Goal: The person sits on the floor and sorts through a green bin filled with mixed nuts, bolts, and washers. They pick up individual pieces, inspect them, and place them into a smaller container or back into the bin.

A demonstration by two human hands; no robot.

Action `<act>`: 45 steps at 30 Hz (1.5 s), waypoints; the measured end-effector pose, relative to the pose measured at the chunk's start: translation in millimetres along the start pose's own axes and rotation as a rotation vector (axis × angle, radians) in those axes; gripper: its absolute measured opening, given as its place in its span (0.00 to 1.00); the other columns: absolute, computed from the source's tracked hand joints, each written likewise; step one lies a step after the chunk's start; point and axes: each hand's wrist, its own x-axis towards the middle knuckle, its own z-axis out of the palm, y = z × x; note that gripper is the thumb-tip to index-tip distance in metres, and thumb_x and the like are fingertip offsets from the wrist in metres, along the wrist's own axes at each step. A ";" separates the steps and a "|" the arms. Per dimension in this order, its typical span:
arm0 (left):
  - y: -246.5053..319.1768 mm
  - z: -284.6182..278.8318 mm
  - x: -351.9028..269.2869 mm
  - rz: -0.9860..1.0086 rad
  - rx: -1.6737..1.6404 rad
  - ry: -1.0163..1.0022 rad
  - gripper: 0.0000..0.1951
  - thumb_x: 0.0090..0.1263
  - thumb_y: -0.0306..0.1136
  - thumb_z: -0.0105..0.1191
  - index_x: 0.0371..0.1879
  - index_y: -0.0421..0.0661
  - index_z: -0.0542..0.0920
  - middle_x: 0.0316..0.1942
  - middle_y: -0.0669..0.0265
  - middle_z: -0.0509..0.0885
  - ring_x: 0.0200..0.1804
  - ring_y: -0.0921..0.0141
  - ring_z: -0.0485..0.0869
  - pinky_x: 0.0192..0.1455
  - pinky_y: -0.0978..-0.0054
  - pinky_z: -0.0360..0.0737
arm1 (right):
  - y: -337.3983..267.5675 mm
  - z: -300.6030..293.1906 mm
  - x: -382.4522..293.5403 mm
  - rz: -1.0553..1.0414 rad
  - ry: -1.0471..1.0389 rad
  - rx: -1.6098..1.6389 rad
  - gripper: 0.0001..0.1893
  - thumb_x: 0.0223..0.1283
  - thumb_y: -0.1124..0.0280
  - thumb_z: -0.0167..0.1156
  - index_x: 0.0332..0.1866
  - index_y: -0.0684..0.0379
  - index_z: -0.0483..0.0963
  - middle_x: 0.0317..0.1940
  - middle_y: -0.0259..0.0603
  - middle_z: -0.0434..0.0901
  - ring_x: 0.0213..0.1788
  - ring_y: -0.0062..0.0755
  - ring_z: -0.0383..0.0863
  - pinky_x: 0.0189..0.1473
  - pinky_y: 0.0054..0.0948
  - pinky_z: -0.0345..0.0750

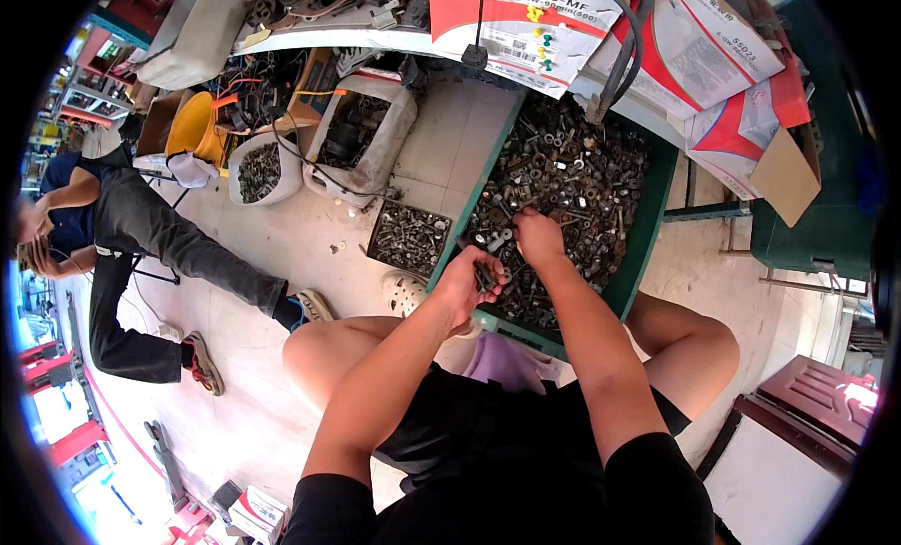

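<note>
A green drawer-like tray (651, 214) in front of my knees holds a deep heap of loose bolts, nuts and washers (563, 172), many dark or rusty. My left hand (470, 281) is over the tray's near left corner, its fingers curled around several dark bolts (486, 276). To its right, my right hand (540, 241) reaches into the heap with the fingertips down among the pieces. Whether those fingertips pinch a piece is hidden. Some shiny washers (501, 236) lie between the two hands.
Left of the green tray, a shallow tray of small screws (410, 236) sits on the floor. Beyond are a cut plastic container of fasteners (259, 172) and a cut jug of parts (352, 129). A cable (633, 52) hangs over the heap. A seated person (190, 228) is at left.
</note>
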 end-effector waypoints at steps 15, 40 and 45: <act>5.4 8.4 -7.9 0.017 -0.039 -0.073 0.19 0.68 0.42 0.38 0.35 0.39 0.79 0.35 0.55 0.84 0.38 0.61 0.81 0.46 0.65 0.77 | -10.5 -64.2 -53.3 0.100 0.316 1.032 0.06 0.60 0.80 0.63 0.42 0.63 0.80 0.36 0.34 0.77 0.26 0.15 0.70 0.28 0.17 0.68; 5.3 15.5 -25.8 0.103 -0.065 -0.225 0.21 0.79 0.52 0.31 0.62 0.56 0.70 0.62 0.69 0.73 0.59 0.68 0.77 0.52 0.55 0.81 | -136.1 -145.2 -35.9 -0.295 0.255 0.966 0.08 0.53 0.79 0.67 0.39 0.60 0.81 0.40 0.36 0.76 0.27 0.19 0.71 0.29 0.20 0.69; 11.2 16.7 -33.0 0.128 -0.105 -0.149 0.22 0.79 0.50 0.31 0.60 0.51 0.71 0.57 0.63 0.78 0.59 0.65 0.78 0.56 0.54 0.80 | -157.6 -146.1 -9.4 -0.454 0.244 0.691 0.09 0.54 0.74 0.67 0.41 0.56 0.82 0.40 0.42 0.78 0.33 0.36 0.79 0.36 0.30 0.77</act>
